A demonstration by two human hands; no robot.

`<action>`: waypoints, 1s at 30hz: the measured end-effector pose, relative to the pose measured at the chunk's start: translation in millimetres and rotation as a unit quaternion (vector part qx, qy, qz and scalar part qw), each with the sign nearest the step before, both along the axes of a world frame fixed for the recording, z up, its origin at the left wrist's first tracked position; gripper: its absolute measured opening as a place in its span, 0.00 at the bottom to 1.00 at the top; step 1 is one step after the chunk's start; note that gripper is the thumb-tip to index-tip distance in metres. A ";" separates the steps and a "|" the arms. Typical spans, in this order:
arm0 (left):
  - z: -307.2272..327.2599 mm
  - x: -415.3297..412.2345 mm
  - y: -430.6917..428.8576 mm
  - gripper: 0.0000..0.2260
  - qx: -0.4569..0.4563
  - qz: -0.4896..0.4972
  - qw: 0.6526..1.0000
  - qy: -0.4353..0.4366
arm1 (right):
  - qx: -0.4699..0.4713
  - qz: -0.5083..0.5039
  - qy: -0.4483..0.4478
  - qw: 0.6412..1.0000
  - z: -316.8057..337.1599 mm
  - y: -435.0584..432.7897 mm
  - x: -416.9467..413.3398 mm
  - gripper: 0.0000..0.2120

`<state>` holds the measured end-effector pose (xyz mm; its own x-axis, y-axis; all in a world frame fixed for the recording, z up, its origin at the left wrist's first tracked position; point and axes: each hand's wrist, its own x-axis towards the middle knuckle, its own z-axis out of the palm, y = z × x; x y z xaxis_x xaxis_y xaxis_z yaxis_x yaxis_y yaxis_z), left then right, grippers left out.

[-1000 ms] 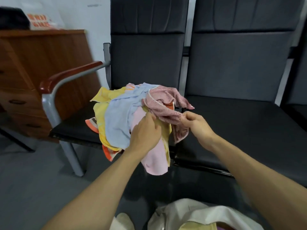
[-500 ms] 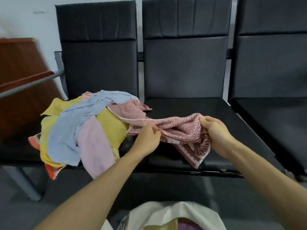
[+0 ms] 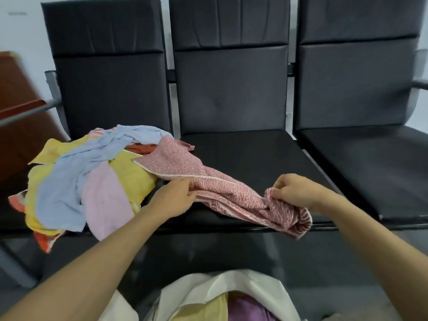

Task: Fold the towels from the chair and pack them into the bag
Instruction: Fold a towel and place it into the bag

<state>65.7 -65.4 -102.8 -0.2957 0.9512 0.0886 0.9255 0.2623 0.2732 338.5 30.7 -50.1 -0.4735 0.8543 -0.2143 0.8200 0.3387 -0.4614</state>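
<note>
Towel in left grip, right grip

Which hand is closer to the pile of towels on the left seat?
Left. The left hand pinches the red patterned towel right beside the pile; the right hand grips that towel's other end over the middle seat, farther away.

- the pink towel I hold is matt, nubby cloth;
- the chair seat is smooth black leatherette, faintly shiny;
- the bag is matt white fabric
</note>
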 end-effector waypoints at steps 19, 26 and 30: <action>-4.6 -44.6 -44.5 0.06 -0.019 -0.198 0.980 -0.005 | 0.057 0.053 0.076 0.994 -31.2 -21.5 -104.4 0.12; -0.9 -58.9 -54.5 0.04 -0.075 -0.172 0.982 -0.016 | -0.177 -0.221 0.501 0.818 -7.5 18.7 -71.9 0.10; 9.4 -51.7 -50.5 0.09 -0.086 -0.112 0.988 -0.070 | -0.200 -0.321 0.512 0.771 -15.8 41.5 -39.1 0.06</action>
<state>14.0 -115.9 -93.3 -0.0749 0.9915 -0.1067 0.9216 0.1097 0.3724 299.4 72.2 -65.8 -0.0767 0.9454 -0.3167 -0.1033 -0.3235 -0.9406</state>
